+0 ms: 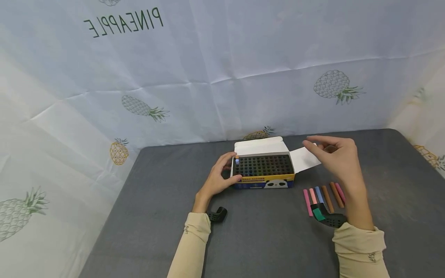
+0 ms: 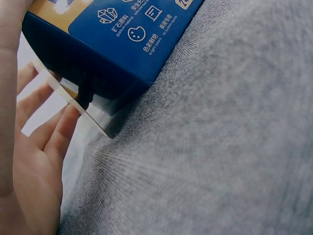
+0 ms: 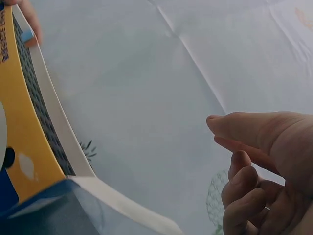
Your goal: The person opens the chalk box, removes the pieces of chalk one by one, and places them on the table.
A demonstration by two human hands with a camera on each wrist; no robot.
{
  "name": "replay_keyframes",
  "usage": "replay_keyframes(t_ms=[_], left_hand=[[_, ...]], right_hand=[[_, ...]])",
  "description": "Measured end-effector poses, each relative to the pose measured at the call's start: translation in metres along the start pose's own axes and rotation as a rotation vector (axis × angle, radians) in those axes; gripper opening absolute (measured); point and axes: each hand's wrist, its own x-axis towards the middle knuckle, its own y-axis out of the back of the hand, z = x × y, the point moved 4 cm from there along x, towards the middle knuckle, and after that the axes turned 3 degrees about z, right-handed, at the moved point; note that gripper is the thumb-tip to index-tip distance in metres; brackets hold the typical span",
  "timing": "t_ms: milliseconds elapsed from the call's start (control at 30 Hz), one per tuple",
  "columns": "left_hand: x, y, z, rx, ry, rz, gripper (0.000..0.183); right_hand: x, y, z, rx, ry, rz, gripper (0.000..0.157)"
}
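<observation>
A blue and yellow chalk box (image 1: pixel 257 183) with a panda on its front stands open on the table. Inside sits a black holder (image 1: pixel 265 166) full of small round holes. One blue chalk (image 1: pixel 237 161) and one orange chalk (image 1: pixel 237 157) stick up at its left end. My left hand (image 1: pixel 218 179) holds that end, thumb at the front corner and fingers round the back; in the left wrist view fingers lie against an end flap (image 2: pixel 73 100). Beside the white right flap (image 1: pixel 304 159), my right hand (image 1: pixel 335 154) is raised, fingers loosely bent, with nothing between them (image 3: pixel 259 166).
Several loose chalks lie on the grey table (image 1: pixel 264 239) below the right hand: a pink chalk (image 1: pixel 307 202), a blue chalk (image 1: pixel 319 194) and a brown chalk (image 1: pixel 328 199) among them. The raised white lid (image 1: pixel 261 146) leans toward the pineapple-print cloth (image 1: pixel 208 108) behind.
</observation>
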Motion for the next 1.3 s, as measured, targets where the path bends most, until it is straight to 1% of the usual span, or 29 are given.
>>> replay_keyframes(t_ms=[133, 333, 600, 767, 933, 1067, 1200, 1300], left_hand=[[0.0, -0.001, 0.0, -0.004, 0.003, 0.0, 0.092], [0.001, -0.002, 0.001, -0.008, 0.024, -0.003, 0.097], [0.001, -0.001, -0.001, -0.01, 0.009, 0.003, 0.096], [0.0, 0.0, -0.001, -0.013, -0.007, 0.005, 0.093], [0.0, 0.0, -0.001, -0.011, -0.001, 0.012, 0.095], [0.0, 0.0, 0.0, -0.014, -0.004, 0.011, 0.095], [0.001, 0.0, 0.0, -0.019, -0.01, 0.008, 0.094], [0.001, 0.0, 0.0, -0.023, -0.011, 0.009, 0.093]], right_hand=[[0.0, -0.009, -0.009, 0.003, 0.03, -0.014, 0.034], [0.0, -0.028, -0.018, -0.032, 0.065, -0.045, 0.029], [-0.003, -0.052, -0.033, -0.014, 0.122, -0.085, 0.027], [-0.004, -0.07, -0.037, -0.001, 0.153, -0.123, 0.025], [-0.005, -0.092, -0.039, 0.001, 0.188, -0.173, 0.022], [-0.006, -0.11, -0.041, 0.028, 0.206, -0.216, 0.02], [-0.008, -0.123, -0.044, 0.042, 0.219, -0.244, 0.02], [-0.01, -0.131, -0.046, 0.033, 0.223, -0.26, 0.02]])
